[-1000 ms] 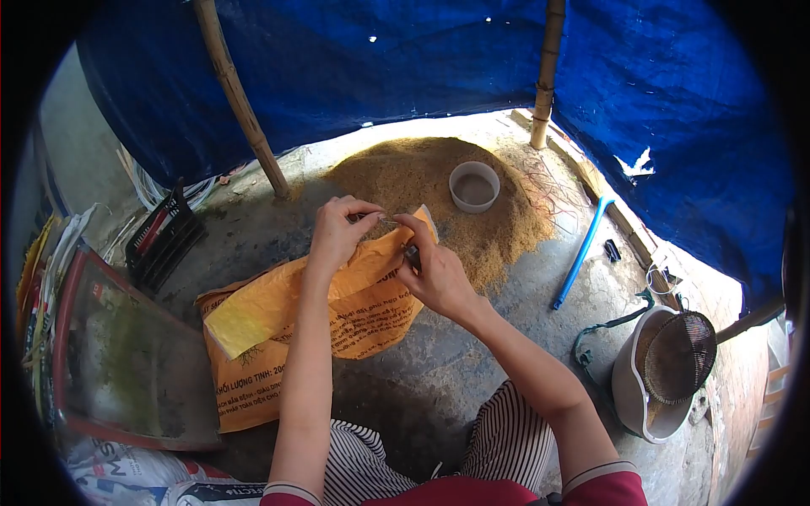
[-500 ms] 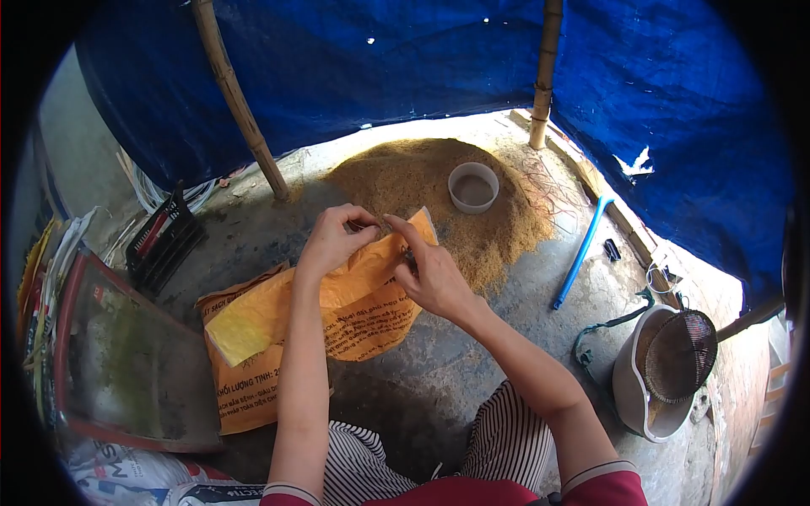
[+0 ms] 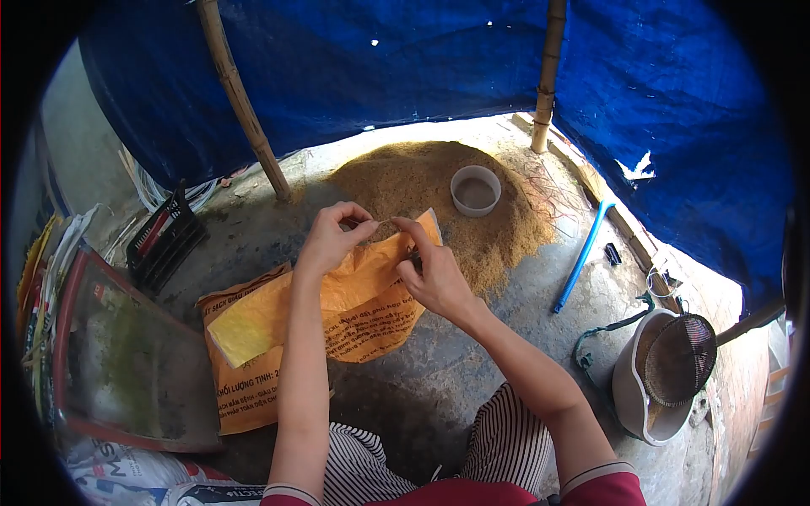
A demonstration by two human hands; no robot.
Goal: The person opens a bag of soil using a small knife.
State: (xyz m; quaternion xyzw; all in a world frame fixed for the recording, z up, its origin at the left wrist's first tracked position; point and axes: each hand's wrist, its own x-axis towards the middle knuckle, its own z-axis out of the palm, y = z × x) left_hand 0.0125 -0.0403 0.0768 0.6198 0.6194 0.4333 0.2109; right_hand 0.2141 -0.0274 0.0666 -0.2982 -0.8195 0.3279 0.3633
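Both hands up at the top edge of an orange sack (image 3: 337, 312) lying flat on the concrete floor (image 3: 472, 363). Left hand (image 3: 331, 239) pinched shut on the sack's edge, thumb and forefinger together right at the rim. Right hand (image 3: 432, 268) just beside it, fingertips also pinched on the same edge, with something small and dark tucked against the palm — too small to tell what. A thin thread or strip stretched between the two pinches, hard to make out.

Just beyond the fingertips, a big heap of brown grain (image 3: 430, 190) with a small grey bowl (image 3: 475, 190) sunk into it. Off past the right hand, a blue pipe (image 3: 584, 253) on the floor, and further out on that side a white bucket (image 3: 641, 379) with a round mesh sieve (image 3: 679, 358) resting on top. Out past the left hand, a black slatted crate (image 3: 164, 240), and nearer the left elbow a flat red-rimmed tray (image 3: 126, 354). Blue tarp (image 3: 422, 67) and two bamboo poles (image 3: 245, 101) behind everything.
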